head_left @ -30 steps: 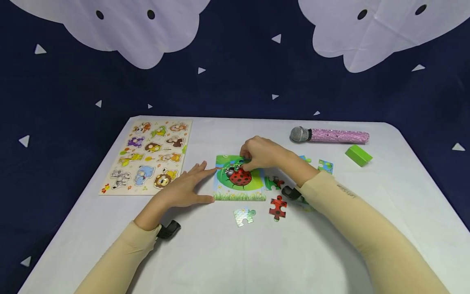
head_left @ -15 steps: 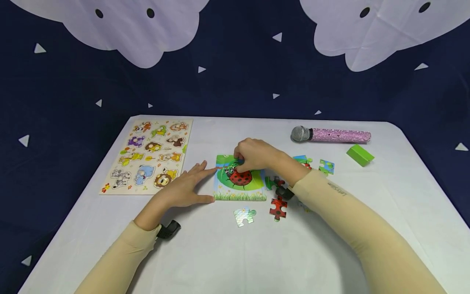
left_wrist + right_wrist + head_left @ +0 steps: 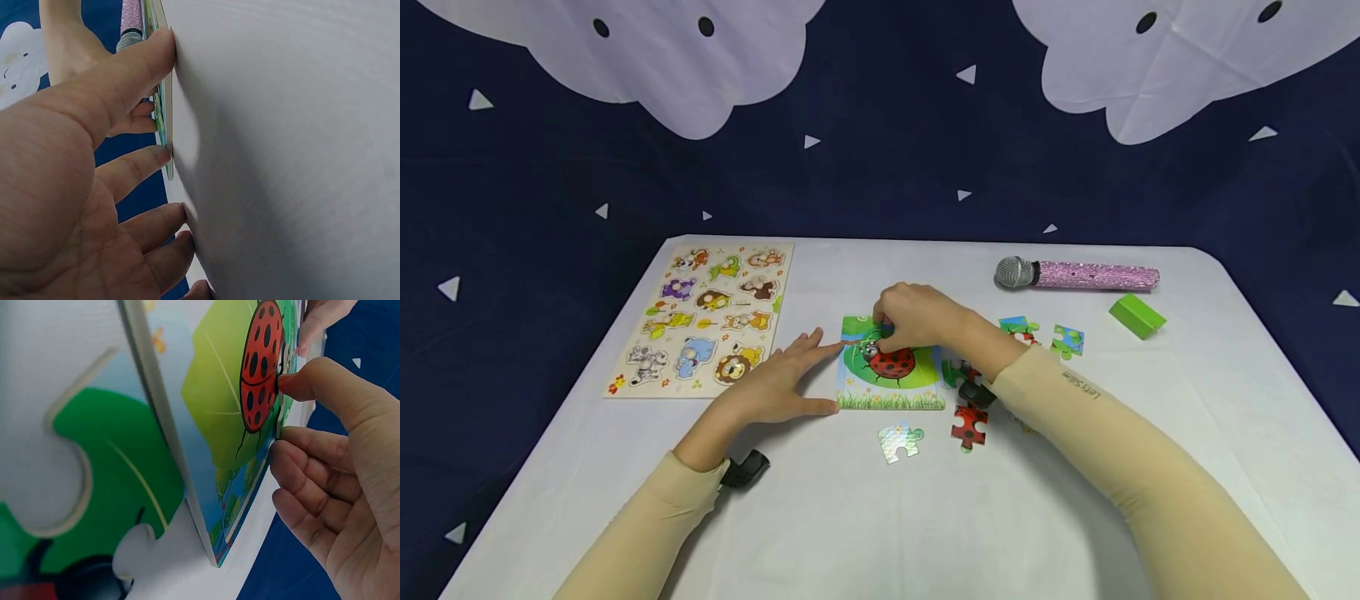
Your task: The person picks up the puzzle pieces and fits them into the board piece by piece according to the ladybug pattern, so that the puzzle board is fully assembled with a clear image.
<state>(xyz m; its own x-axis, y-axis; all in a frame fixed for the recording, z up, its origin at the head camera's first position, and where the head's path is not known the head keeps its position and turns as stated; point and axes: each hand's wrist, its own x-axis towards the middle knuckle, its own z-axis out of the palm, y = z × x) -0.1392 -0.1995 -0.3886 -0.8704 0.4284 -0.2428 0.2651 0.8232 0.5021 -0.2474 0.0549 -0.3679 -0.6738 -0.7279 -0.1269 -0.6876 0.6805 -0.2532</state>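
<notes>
A square ladybug puzzle board (image 3: 891, 400) lies in the middle of the white table. My left hand (image 3: 778, 383) rests at its left side, fingers spread and fairly straight; in the left wrist view the thumb (image 3: 140, 65) and index finger touch the board's edge. Over the upper part of the board is my right hand (image 3: 921, 317). Its thumb and index finger pinch a thin jigsaw piece (image 3: 284, 411) against the board, close to the printed ladybug; the fingers partly hide this piece. Nearby lie a red spotted jigsaw piece (image 3: 968, 427) and a pale jigsaw piece (image 3: 900, 442).
More loose jigsaw pieces (image 3: 1067, 342) lie right of the board, some under the right forearm. An animal peg board (image 3: 658, 342) is at the left. A pink microphone (image 3: 1093, 276) and a green block (image 3: 1138, 317) stand at the back right.
My right hand has shifted a little left across the upper part of the board, uncovering more of the loose pieces behind the forearm. The left hand stays in place.
</notes>
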